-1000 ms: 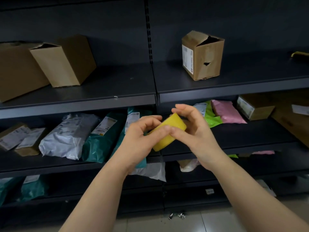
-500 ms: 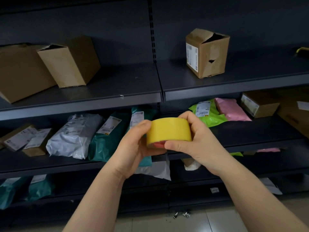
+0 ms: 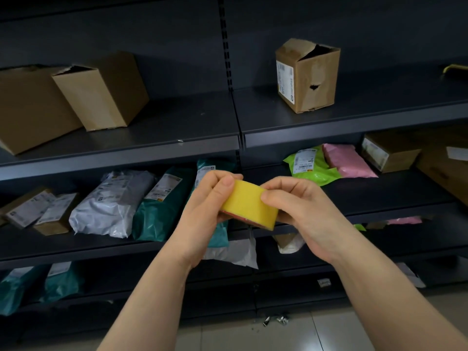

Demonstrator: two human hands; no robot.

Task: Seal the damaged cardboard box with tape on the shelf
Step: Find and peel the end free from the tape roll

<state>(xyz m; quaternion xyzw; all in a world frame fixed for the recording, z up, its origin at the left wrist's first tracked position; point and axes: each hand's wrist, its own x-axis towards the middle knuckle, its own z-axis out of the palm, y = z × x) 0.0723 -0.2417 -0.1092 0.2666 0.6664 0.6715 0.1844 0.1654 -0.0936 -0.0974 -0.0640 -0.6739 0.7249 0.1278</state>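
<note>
Both hands are curled round the yellow tape roll (image 3: 249,203): the left hand (image 3: 205,211) grips its left side with the thumb pressed on the band, and the right hand (image 3: 304,214) pinches the right side. The step looks like hunting for the loose end; next, a nail must lift it and peel a strip. The damaged box (image 3: 307,74), holed in front and torn on top, stands untouched on the upper shelf (image 3: 354,115), well apart. Half a second ago the roll sat level; now it tilts down to the right.
</note>
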